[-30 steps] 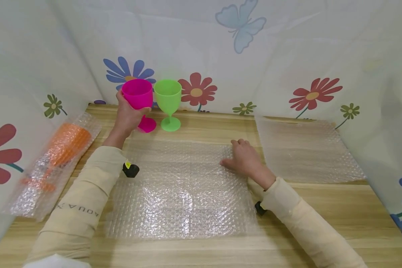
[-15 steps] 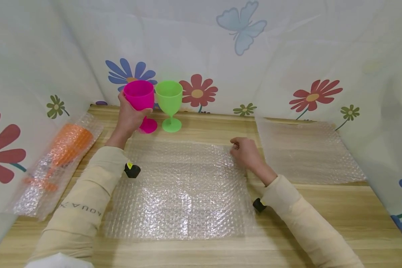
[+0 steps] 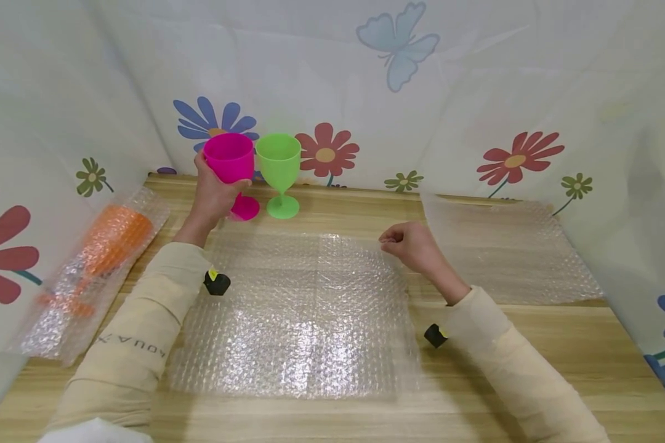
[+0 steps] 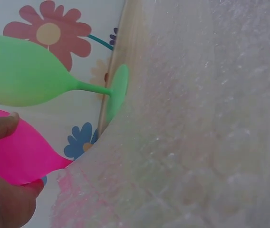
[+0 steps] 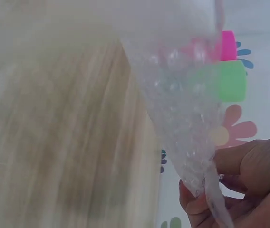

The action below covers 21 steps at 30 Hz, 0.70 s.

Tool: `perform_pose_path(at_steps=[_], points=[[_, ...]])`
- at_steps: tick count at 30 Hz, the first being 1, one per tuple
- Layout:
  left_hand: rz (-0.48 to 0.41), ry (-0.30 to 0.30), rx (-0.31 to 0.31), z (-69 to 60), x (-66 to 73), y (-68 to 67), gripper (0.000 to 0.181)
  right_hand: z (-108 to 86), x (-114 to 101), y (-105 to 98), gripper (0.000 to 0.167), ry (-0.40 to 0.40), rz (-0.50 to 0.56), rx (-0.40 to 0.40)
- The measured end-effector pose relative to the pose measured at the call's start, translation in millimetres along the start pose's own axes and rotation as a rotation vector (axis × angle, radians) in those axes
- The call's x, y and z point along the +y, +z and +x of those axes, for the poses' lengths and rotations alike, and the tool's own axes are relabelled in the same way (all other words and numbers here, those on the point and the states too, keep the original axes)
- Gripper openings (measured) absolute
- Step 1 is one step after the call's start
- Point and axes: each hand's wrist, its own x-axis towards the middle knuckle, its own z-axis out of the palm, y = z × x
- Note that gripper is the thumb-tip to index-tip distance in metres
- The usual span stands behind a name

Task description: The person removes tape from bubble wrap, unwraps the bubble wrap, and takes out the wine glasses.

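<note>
One is looking done, two are waiting

The orange cup (image 3: 113, 237) is lying inside bubble wrap (image 3: 50, 329) on the left side of the table (image 3: 532, 344), so I'm counting that one as finished. The green cup (image 3: 279, 157) is standing bare at the back. The pink cup (image 3: 229, 160) is bare too, and the left hand (image 3: 213, 197) is holding it upright just beside the green one, with fingers curling around its bowl. The right hand (image 3: 415, 246) is pinching the far right corner of the middle sheet (image 3: 310, 307) and holding it up. Most of that sheet is lying flat in front of the bare cups, not going around either yet. A spare sheet (image 3: 510, 249) is lying at the right, with no hand touching it. Both bare cups are seeming left to wrap
</note>
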Motion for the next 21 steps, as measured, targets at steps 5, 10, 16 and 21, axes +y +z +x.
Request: perform_pose_path(at_steps=[5, 10, 16, 21], points=[[0.012, 0.005, -0.001, -0.1, -0.9, 0.0, 0.098, -2.6, -2.6, -8.6, 0.015, 0.022, -0.006, -0.021], [0.020, 0.014, 0.003, 1.2, -2.3, 1.4, 0.098, -5.3, -4.8, -20.8, 0.017, 0.049, 0.009, -0.040], [0.025, 0.014, 0.008, 1.3, -3.3, 2.9, 0.098, -9.4, -7.5, -37.0, 0.016, 0.068, 0.014, -0.039], [0.016, 0.033, 0.018, -0.1, -3.6, 2.1, 0.099, -12.8, -9.0, -48.4, 0.017, 0.091, 0.027, -0.047]])
